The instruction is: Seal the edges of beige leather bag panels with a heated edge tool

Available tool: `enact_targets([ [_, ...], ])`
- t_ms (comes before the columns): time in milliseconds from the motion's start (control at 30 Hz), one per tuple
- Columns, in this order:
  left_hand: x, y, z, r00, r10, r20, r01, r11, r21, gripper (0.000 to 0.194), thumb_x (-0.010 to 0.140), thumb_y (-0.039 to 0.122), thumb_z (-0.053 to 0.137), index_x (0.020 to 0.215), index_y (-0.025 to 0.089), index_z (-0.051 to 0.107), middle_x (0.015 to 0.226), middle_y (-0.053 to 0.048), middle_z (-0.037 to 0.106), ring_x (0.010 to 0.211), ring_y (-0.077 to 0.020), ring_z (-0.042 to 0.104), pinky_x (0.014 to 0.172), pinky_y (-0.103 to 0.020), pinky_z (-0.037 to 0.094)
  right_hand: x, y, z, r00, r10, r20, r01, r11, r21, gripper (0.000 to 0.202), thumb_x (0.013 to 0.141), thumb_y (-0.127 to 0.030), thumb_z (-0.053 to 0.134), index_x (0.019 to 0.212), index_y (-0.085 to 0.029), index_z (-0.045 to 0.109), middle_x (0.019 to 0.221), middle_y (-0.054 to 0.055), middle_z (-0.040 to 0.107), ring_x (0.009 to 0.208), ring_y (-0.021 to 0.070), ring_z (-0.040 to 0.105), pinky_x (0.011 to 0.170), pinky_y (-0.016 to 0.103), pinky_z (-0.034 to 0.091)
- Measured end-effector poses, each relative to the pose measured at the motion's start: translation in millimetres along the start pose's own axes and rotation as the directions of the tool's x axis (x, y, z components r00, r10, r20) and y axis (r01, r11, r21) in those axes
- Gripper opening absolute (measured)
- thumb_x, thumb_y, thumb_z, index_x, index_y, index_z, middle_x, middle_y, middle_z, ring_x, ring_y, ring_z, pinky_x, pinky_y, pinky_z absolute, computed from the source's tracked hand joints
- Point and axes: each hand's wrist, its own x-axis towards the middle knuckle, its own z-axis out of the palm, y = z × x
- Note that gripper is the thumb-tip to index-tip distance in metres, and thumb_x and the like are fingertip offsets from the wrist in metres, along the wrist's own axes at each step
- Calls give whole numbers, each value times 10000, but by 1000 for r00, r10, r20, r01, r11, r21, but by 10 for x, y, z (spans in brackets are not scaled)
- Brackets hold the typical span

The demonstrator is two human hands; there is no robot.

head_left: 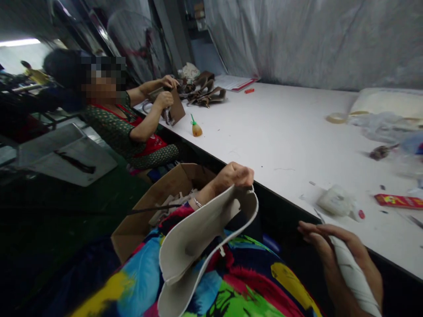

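My left hand [234, 174] is closed in a pinch on the upper end of an off-white, leather-like piece [198, 237]. The piece is bent into an open loop over my lap, its lower edges spread apart. Lower right, my right hand [346, 259] is wrapped around a tool with a white-wrapped handle [352, 273]. A thin, pointed metal tip shows beyond the fingers, near the table's edge. The tool's exact kind is unclear.
A white table [280, 127] runs along the right. On it are a small glue bottle [197, 128], a knotted plastic bag [335, 200], a red packet [398, 201] and brown pieces [206, 90]. A co-worker [132, 119] handles a brown piece. A cardboard box [142, 220] stands beside me.
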Motion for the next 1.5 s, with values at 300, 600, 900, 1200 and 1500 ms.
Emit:
enact_targets([
  [300, 216, -53, 588, 798, -48, 601, 365, 833, -417, 661, 823, 737, 684, 565, 162, 481, 558, 46, 383, 520, -56, 310, 501, -238, 236, 193, -50, 258, 954, -151, 258, 169, 984, -48, 491, 898, -610, 748, 1208, -257, 602, 1139, 75, 745, 942, 243, 744, 735, 315, 608],
  [600, 419, -36, 751, 860, -88, 503, 248, 933, -260, 638, 864, 711, 639, 579, 149, 540, 564, 42, 407, 558, -67, 351, 535, -244, 262, 436, 8, 431, 957, -32, 288, 55, 996, -71, 594, 860, -702, 700, 1202, -251, 520, 964, 38, 713, 741, 211, 682, 643, 308, 520],
  [900, 363, -18, 803, 806, -284, 520, 497, 801, -333, 641, 794, 740, 688, 566, 158, 545, 492, 48, 428, 454, -50, 337, 483, -246, 240, 536, 166, 525, 974, -49, 221, 67, 995, -77, 582, 824, -707, 712, 1136, -242, 552, 970, 45, 725, 704, 210, 680, 624, 302, 493],
  [1200, 288, -52, 833, 793, -259, 551, 531, 737, -418, 624, 788, 713, 701, 543, 175, 503, 511, 35, 436, 490, -59, 361, 527, -250, 311, 406, 275, 400, 966, -145, 213, 160, 986, -53, 353, 920, -553, 757, 1045, -259, 606, 853, -25, 695, 643, 135, 606, 560, 212, 460],
  [1500, 264, -87, 871, 777, -252, 577, 565, 684, -461, 562, 828, 641, 687, 555, 177, 526, 483, 40, 420, 456, -63, 355, 502, -247, 301, 416, 317, 336, 955, -169, 244, 175, 985, 0, 241, 928, -433, 771, 1005, -253, 629, 769, -50, 667, 582, 108, 539, 530, 185, 435],
])
